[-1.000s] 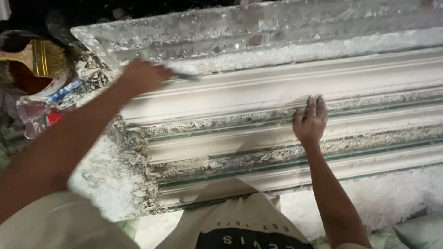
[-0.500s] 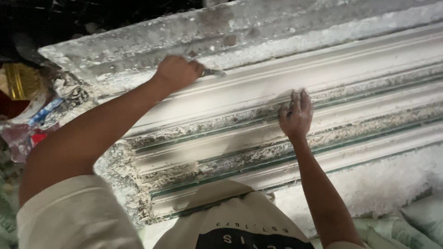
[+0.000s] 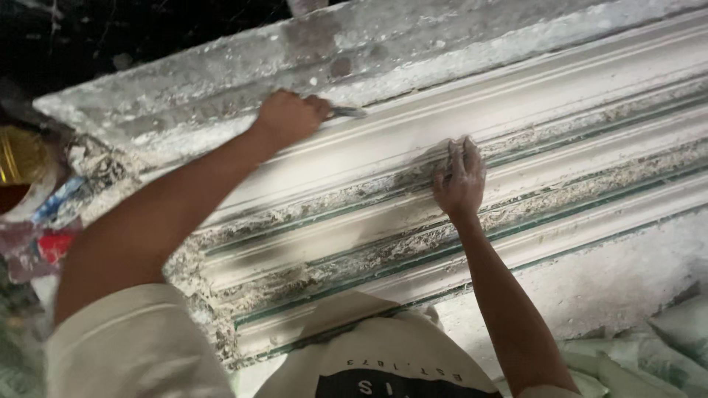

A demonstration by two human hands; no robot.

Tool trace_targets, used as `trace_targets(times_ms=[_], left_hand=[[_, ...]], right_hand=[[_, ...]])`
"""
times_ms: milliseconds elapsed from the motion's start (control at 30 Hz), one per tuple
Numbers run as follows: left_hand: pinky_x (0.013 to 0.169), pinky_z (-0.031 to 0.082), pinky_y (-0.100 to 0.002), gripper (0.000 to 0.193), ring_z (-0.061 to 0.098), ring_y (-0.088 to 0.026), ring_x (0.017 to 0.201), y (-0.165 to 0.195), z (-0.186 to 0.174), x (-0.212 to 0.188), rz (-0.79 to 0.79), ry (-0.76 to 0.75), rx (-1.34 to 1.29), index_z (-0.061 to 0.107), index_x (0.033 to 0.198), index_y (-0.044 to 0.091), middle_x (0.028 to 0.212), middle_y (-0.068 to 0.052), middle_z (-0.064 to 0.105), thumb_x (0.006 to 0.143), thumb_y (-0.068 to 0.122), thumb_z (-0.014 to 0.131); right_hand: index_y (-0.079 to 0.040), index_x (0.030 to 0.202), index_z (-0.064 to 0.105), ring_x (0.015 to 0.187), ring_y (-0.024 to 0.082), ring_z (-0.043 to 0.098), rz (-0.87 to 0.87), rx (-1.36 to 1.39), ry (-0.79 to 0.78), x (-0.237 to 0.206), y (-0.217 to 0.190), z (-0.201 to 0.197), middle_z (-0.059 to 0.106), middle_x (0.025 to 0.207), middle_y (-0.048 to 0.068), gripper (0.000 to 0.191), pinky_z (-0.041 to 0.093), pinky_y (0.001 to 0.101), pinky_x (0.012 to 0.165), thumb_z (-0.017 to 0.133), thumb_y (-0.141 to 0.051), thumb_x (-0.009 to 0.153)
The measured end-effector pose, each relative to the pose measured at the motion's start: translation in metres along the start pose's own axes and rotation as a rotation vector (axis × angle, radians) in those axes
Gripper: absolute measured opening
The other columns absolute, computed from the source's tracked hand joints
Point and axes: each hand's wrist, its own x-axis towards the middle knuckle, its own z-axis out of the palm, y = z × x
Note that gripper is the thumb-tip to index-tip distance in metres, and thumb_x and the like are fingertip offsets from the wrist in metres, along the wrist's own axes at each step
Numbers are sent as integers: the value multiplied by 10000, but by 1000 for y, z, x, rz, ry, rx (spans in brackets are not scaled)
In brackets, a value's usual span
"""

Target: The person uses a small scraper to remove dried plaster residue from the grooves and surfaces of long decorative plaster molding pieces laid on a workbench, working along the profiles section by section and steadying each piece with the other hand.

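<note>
— Moved along since a second ago: left hand (image 3: 289, 116) now further toward the far edge of the long plaster moulding (image 3: 560, 96), and the small blade (image 3: 348, 112) with it.

— Held how?

— Fingers curled shut round the handle, only the thin grey tip showing past the knuckles, pressed flat into the upper groove of the moulding. Kept low and close, probably to follow the profile without gouging it.

— And the other hand?

— Right hand (image 3: 459, 180) spread open, fingertips resting on the rough middle ridge, holding nothing. Looks like bracing, steadying the body over the work.

— Shifted too?

— Barely; roughly the same spot on the ridge as before.

— Around it?

— Crumbly wet plaster along the grooves and piled at the near-left end of the moulding. Beyond the left end, a brush (image 3: 18, 156) with yellow bristles sitting in a bucket, well apart from both hands. Pale sacks (image 3: 682, 332) by the near-right corner.
</note>
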Motion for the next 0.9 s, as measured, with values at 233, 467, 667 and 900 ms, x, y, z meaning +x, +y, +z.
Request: trace_targets(times_ms=[233,467,667,900], left_hand=[[613,604,-396,268,754,-258,774,-17,-27,30,90,47,23,661,1183,112,954,-90,751,951,193,554],[637,599,-417,224,748,-254,763,45,-15,164,37,109,-78,666,1155,59,968,-102,750,1004,175,548],[621,598,-421,160,748,-256,764,49,-46,201,75,72,-92,682,1027,150,965,-68,751,966,213,548],[638,598,-411,257,748,-253,791,151,-68,352,31,155,-37,683,1174,131,1011,-74,758,959,167,547]], right_hand=[[-112,1572,450,1497,454,373,27,54,-35,31,37,-10,390,1622,266,660,287,638,1227,627,-310,967],[-117,1574,429,1519,452,341,18,67,-33,42,62,-17,333,1650,255,677,249,630,1251,628,-397,990],[-66,1549,462,1494,464,365,1,83,-4,50,105,-35,366,1624,271,690,269,638,1231,630,-337,937],[38,1475,520,1473,494,357,4,104,20,43,183,-60,384,1565,333,652,282,659,1220,619,-352,962]])
